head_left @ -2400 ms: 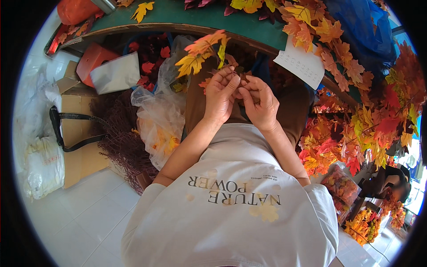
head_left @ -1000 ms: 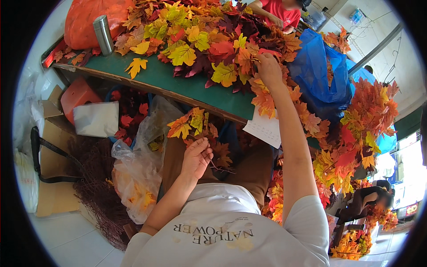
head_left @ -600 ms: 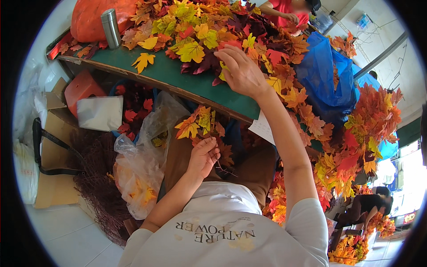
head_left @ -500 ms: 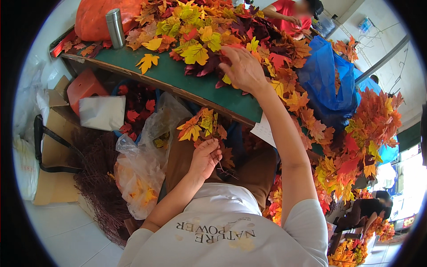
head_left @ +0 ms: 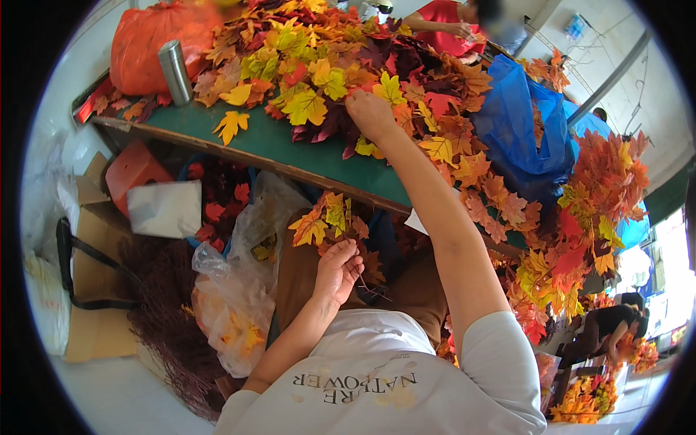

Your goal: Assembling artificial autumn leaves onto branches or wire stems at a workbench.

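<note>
My left hand (head_left: 338,273) is closed above my lap, its fingers pinching a small spray of artificial maple leaves (head_left: 335,214) in yellow, orange and brown. A thin dark stem sticks out below the fingers. Over the green-topped table (head_left: 279,148), my right hand (head_left: 371,117) reaches into a heaped pile of artificial maple leaves (head_left: 308,69). Its fingers are bent and drawn together among the leaves. Whatever they grip is hidden from this view. A yellow leaf (head_left: 389,88) lies right beside that hand.
A steel flask (head_left: 175,72) and an orange bag (head_left: 156,47) stand at the table's left end. Blue bags (head_left: 518,123) sit at right, with leaf bunches around them. Beneath are clear plastic bags (head_left: 232,283) and dark twigs (head_left: 163,304). A person in red (head_left: 438,29) sits across.
My right hand has gone from spread fingers to a closed grip at the pile, shifting slightly left. The left hand keeps holding its leaf spray. The view has tilted a little.
</note>
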Action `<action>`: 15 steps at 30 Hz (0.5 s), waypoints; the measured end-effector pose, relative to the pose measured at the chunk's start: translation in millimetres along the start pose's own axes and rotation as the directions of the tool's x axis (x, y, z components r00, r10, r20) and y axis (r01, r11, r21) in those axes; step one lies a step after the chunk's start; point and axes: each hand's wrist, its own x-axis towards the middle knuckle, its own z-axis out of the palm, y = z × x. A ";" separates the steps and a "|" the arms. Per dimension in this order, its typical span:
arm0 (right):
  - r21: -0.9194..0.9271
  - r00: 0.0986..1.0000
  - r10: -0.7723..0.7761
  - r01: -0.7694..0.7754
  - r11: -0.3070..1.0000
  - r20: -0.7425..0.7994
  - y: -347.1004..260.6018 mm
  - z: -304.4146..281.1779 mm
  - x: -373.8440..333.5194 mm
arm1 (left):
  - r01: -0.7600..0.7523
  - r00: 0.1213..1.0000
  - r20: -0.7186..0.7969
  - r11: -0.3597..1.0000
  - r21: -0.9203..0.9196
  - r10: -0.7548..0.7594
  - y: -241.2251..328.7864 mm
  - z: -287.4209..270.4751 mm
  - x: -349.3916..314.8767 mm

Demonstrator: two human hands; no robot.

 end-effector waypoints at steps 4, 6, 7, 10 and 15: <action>0.043 0.996 0.055 -0.052 0.998 -0.072 17.3 -4.3 -1.5 | 0.008 1.000 0.007 1.000 0.012 -0.008 -1.6 0.0 2.2; 0.357 0.919 0.323 -0.230 0.906 -0.228 23.5 -11.5 3.5 | 0.016 0.999 0.036 1.000 0.023 -0.017 -3.2 -3.7 1.1; 0.384 0.878 0.417 -0.311 0.870 -0.234 29.7 -16.9 5.4 | 0.016 0.999 0.050 1.000 0.022 -0.018 -2.8 -3.4 -0.2; 0.529 0.776 0.557 -0.352 0.772 -0.297 49.9 -34.1 5.4 | 0.038 0.997 0.067 0.998 0.044 -0.041 -2.0 -0.2 -3.6; 0.907 0.444 0.828 0.071 -0.415 0.343 51.3 -77.0 -3.6 | -0.010 0.995 0.096 0.999 0.046 0.006 -2.4 2.0 -11.6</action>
